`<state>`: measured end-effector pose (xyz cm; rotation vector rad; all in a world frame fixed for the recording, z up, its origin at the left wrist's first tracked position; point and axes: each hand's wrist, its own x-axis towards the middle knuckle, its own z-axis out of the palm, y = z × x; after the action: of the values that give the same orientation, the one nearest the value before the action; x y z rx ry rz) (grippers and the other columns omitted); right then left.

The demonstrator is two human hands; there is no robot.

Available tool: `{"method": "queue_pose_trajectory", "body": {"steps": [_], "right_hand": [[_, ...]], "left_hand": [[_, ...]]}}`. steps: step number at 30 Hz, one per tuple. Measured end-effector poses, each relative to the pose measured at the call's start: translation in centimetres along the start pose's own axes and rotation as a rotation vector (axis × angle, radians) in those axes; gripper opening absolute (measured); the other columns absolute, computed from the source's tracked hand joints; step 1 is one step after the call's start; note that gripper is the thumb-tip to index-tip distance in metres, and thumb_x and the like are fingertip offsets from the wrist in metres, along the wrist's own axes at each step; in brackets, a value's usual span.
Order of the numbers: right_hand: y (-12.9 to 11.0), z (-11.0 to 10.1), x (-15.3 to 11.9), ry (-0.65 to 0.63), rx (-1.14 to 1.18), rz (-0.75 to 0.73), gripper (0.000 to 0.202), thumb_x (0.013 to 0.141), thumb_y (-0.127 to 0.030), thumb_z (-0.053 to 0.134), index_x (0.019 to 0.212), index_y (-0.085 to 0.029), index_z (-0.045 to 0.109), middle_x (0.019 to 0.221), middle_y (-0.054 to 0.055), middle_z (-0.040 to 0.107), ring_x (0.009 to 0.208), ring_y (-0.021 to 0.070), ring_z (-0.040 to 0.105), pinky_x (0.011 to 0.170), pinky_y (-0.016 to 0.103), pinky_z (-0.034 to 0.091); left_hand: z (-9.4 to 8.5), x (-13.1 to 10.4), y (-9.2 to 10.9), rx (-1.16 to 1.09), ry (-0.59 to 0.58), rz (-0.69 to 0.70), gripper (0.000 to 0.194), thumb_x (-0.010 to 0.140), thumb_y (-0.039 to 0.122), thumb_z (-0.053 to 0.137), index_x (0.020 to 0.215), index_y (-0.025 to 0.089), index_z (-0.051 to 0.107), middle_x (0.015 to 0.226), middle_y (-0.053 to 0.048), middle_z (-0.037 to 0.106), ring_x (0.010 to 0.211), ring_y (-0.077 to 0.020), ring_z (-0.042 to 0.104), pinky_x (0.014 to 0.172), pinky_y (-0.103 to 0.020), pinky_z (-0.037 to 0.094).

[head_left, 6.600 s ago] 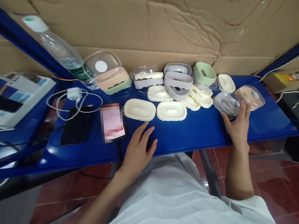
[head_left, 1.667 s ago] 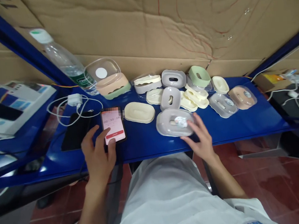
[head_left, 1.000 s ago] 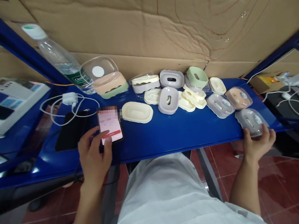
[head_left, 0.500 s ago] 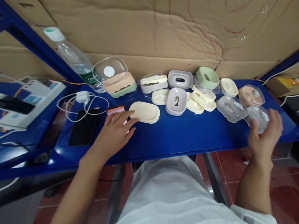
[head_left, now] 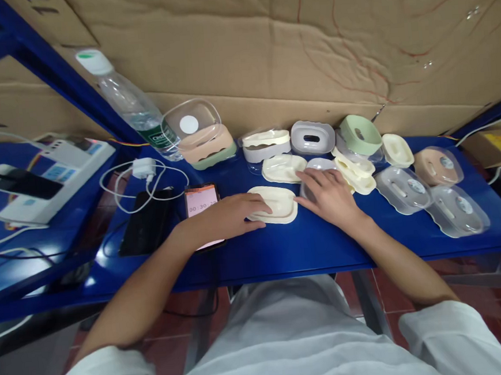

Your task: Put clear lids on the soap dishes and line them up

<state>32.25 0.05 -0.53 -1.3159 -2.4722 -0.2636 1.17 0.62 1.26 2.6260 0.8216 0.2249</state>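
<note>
left hand (head_left: 231,215) fingers spread flat on cream oval plastic tray (head_left: 278,204), long axis left-right; right hand (head_left: 329,196) curls over grey plastic dish (head_left: 318,165), mostly hidden, grip unclear

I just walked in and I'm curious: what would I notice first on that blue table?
A crowd of little plastic soap boxes along the back of the blue table. In front, the left hand rests on a cream tray and the right hand covers a grey one. A lit phone lies to the left.
</note>
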Motion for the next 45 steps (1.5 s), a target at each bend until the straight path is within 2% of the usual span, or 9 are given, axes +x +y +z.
{"method": "queue_pose_trajectory", "body": {"steps": [7,12,17,22,26,30,33,40,45], "right_hand": [[-0.4,-0.5,-0.9,0.03,0.11,0.004,0.037,0.113,-0.033,0.052,0.143,-0.017,0.067,0.14,0.016,0.074,0.127,0.0335,0.07,0.103,0.048,0.052],[-0.6,-0.8,-0.8,0.155,0.181,-0.016,0.031,0.112,-0.023,0.05,0.131,-0.021,0.074,0.131,0.012,0.08,0.122,0.0291,0.075,0.102,0.045,0.055],[-1.1,-1.2,-1.2,0.262,0.243,-0.086,0.027,0.109,-0.02,0.054,0.125,-0.024,0.075,0.127,0.011,0.081,0.116,0.0274,0.077,0.098,0.046,0.057],[-1.6,-1.0,-1.4,0.14,0.307,-0.279,0.026,0.108,-0.018,0.055,0.121,-0.026,0.076,0.129,0.01,0.08,0.112,0.0247,0.077,0.098,0.045,0.059],[-2.0,-0.6,-1.3,0.071,0.367,-0.376,0.032,0.108,-0.013,0.05,0.126,-0.024,0.073,0.131,0.01,0.079,0.115,0.0233,0.076,0.102,0.044,0.059],[-2.4,-0.7,-1.1,0.019,0.344,-0.401,0.027,0.111,-0.021,0.055,0.132,-0.019,0.071,0.133,0.013,0.078,0.119,0.0255,0.074,0.103,0.044,0.057],[-2.9,-0.9,-1.1,-0.042,0.259,-0.396,0.035,0.112,-0.033,0.06,0.142,-0.017,0.069,0.139,0.015,0.076,0.122,0.0282,0.072,0.102,0.045,0.056],[-3.9,-0.5,-1.6,-0.062,0.194,-0.437,0.039,0.113,-0.014,0.048,0.145,-0.016,0.069,0.137,0.014,0.077,0.125,0.0255,0.07,0.106,0.041,0.055],[-3.5,-0.5,-1.1,-0.103,0.231,-0.391,0.037,0.114,-0.035,0.055,0.144,-0.018,0.068,0.143,0.015,0.074,0.129,0.0282,0.069,0.111,0.047,0.051]], "left_hand": [[1.1,0.2,0.1,0.153,0.054,0.026,0.023,0.101,0.02,0.07,0.123,0.021,0.075,0.126,-0.009,0.074,0.116,-0.0255,0.071,0.105,-0.039,0.054],[2.6,0.5,1.0,0.147,0.102,0.122,0.024,0.105,0.019,0.066,0.129,0.021,0.071,0.131,-0.008,0.074,0.118,-0.0219,0.071,0.105,-0.035,0.054],[2.2,0.6,1.8,0.326,0.124,0.178,0.013,0.106,0.016,0.062,0.113,0.018,0.073,0.113,-0.007,0.076,0.109,-0.0227,0.071,0.098,-0.036,0.053],[0.8,0.3,3.0,0.396,0.223,0.227,0.016,0.109,0.02,0.06,0.099,0.02,0.073,0.105,-0.005,0.074,0.098,-0.0209,0.069,0.09,-0.036,0.05],[0.3,0.2,3.6,0.446,0.287,0.206,0.023,0.109,0.017,0.057,0.125,0.024,0.072,0.129,-0.009,0.073,0.119,-0.0247,0.067,0.105,-0.041,0.047],[0.5,0.4,2.9,0.462,0.205,0.156,0.022,0.108,0.018,0.058,0.127,0.021,0.069,0.125,-0.01,0.074,0.119,-0.0268,0.067,0.106,-0.043,0.046],[1.0,0.6,2.2,0.403,0.151,0.12,0.023,0.103,0.02,0.066,0.126,0.02,0.069,0.122,-0.011,0.074,0.118,-0.0288,0.067,0.103,-0.043,0.046],[1.6,0.7,1.8,0.355,0.169,0.116,0.027,0.102,0.012,0.062,0.126,0.02,0.07,0.121,-0.009,0.075,0.117,-0.0258,0.069,0.099,-0.039,0.046],[1.7,0.3,1.2,0.291,0.144,0.107,0.024,0.104,0.016,0.062,0.126,0.019,0.069,0.129,-0.009,0.075,0.124,-0.0254,0.068,0.102,-0.039,0.048]]}}
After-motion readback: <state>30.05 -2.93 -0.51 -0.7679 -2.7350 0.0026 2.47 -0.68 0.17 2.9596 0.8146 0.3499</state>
